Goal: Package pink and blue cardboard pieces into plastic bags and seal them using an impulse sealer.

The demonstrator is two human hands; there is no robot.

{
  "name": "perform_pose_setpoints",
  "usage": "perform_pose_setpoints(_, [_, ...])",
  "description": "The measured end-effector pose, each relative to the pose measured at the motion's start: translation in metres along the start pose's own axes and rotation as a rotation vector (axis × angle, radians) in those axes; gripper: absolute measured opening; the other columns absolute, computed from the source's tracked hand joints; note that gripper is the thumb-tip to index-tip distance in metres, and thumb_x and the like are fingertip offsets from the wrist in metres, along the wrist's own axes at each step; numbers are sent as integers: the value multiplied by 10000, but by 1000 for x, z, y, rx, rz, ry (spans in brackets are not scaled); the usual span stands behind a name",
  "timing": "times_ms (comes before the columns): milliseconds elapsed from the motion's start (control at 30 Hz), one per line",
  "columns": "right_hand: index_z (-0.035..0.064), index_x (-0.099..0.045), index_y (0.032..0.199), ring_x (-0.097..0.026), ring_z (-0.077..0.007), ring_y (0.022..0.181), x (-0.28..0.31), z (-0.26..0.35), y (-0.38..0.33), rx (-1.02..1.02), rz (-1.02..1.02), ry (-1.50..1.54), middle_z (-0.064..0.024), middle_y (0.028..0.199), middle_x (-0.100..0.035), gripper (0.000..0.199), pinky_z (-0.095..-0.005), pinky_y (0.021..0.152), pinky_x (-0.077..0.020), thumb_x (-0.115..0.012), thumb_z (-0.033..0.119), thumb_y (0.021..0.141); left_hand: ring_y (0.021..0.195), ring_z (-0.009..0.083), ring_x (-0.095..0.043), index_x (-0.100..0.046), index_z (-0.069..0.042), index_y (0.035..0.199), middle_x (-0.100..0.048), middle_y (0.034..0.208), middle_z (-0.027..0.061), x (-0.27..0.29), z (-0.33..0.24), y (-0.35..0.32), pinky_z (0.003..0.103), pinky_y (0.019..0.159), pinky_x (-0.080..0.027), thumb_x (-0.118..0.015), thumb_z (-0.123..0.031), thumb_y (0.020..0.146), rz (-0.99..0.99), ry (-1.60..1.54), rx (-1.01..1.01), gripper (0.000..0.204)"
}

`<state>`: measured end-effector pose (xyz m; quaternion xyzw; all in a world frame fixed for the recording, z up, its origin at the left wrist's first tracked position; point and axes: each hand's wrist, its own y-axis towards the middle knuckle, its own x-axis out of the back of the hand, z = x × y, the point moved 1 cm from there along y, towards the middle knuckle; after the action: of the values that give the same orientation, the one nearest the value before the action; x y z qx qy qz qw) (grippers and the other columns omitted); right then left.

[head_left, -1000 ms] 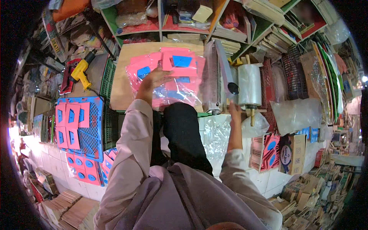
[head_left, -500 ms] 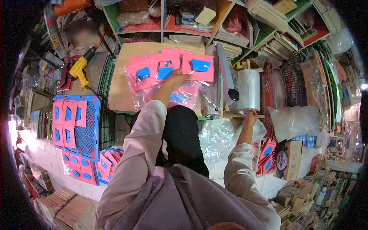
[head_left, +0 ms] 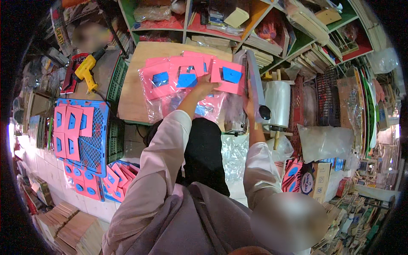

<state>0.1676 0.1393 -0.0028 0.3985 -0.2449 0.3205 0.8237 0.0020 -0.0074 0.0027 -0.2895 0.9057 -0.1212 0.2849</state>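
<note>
Left hand (head_left: 205,87): nearer one, pinching the pink card (head_left: 229,77) by its edge
Card: right of that hand, longer side going left to right
Right hand (head_left: 250,106): beside the grey bar (head_left: 256,80), can't tell its grip

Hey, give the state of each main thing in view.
Pink rectangular card with blue trapezoid: held by the left hand.
Long grey bar with round black knob: apparently raised.
Right hand: beside that bar; grip unclear.
Clear plastic film roll: wound.
Yellow-and-black pistol-shaped tool: lying on its side.
Blue plastic lattice tray: partly covered with pink cards.
</note>
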Motion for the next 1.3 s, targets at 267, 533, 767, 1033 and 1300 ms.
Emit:
perform_pose_setpoints(267, [55,-343,1314,-428,-304,1166,7,5,11,94,19,99,-170,1296,-412,502,-352,956,-345,-531,92,850,902,228,-596,-539,48,1022,-585,1004,130,1,5,-9,318,821,-503,-608,-7,772,-37,8,43,266])
perform_pose_setpoints(533, [33,-372,1292,-402,-306,1186,-2,3,7,179,-47,111,-189,1289,-410,434,-353,977,-311,-486,144,888,810,222,-611,-540,54,935,-587,930,132,-6,9,-2,311,710,-548,-621,58,726,-179,0,-75,225])
perform_pose_setpoints(767, [9,-354,1290,-394,-289,1188,3,18,9,11,82,43,-192,1281,-413,456,-352,982,-297,-472,214,901,854,206,-602,-553,52,970,-597,952,122,-8,11,-4,300,780,-510,-654,15,722,-158,-35,-61,270])
perform_pose_setpoints(1033, [17,-373,1283,-375,-257,1204,15,12,9,-26,168,-20,-147,1287,-418,493,-348,997,-278,-463,307,894,849,184,-601,-587,49,929,-614,932,105,-1,21,6,270,787,-485,-648,-7,738,-168,-24,-91,208])
perform_pose_setpoints(1300, [12,-434,1240,-329,-224,1235,110,62,28,-606,75,705,-119,1304,-408,589,-339,1024,-231,-322,482,904,843,191,-600,-587,59,922,-611,935,106,4,26,18,267,793,-498,-624,4,751,-146,-52,-99,183])
